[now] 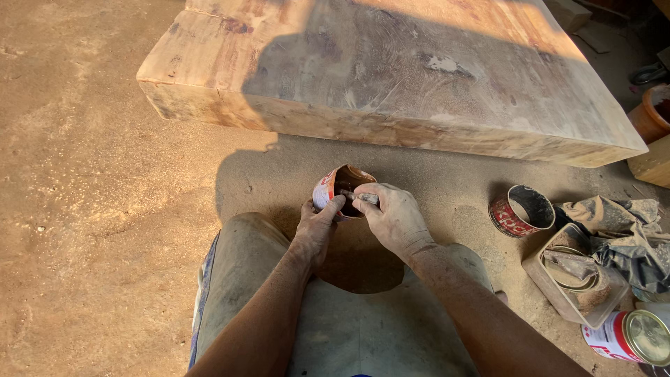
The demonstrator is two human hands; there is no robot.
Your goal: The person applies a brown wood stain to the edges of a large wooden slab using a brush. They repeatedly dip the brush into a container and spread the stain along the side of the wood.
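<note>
My left hand (316,227) grips a small open tin can (333,187) with a red and white label, tilted toward me, with brown paste inside. My right hand (393,216) holds a thin grey tool (366,198) whose end is inside the can's mouth. Both hands are dusty and hover over the sawdust-covered ground between my knees (244,258).
A thick wooden slab (391,77) lies in front of me. At right lie an empty red tin (520,209) on its side, a clear plastic tray (572,279) with lids, a dirty rag (621,230), a sealed can (631,336) and a clay pot (652,112).
</note>
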